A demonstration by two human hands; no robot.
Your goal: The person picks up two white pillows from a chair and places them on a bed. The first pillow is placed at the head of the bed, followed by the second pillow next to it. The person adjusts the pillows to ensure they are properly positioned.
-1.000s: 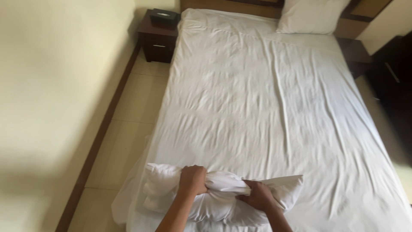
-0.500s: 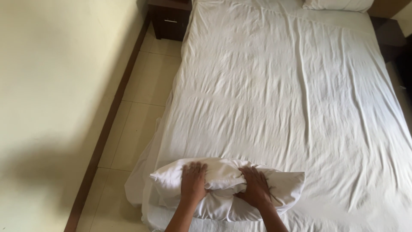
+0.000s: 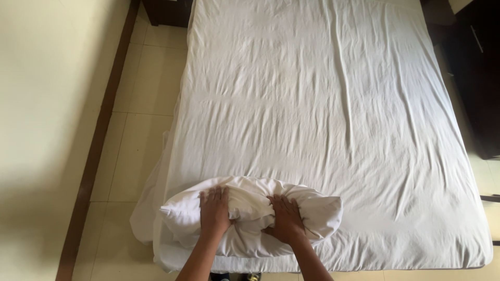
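Note:
A white pillow (image 3: 312, 213) lies crumpled at the near left corner of the bed (image 3: 323, 104), which is covered by a wrinkled white sheet. My left hand (image 3: 213, 211) presses flat on the pillow's left half with fingers spread. My right hand (image 3: 284, 218) pushes into its middle, fingers curled into the bunched fabric. Both forearms come up from the bottom edge of the view.
A cream wall (image 3: 47, 104) with a dark wooden skirting board (image 3: 99, 145) runs along the left, with a strip of pale tiled floor (image 3: 140, 130) between it and the bed. A dark nightstand (image 3: 166, 10) stands at the top left. Dark furniture (image 3: 479, 78) lines the right.
The view has tilted down, so the far pillow and headboard have left the frame. My hands have shifted on the pillow, pressing it down and bunching its middle.

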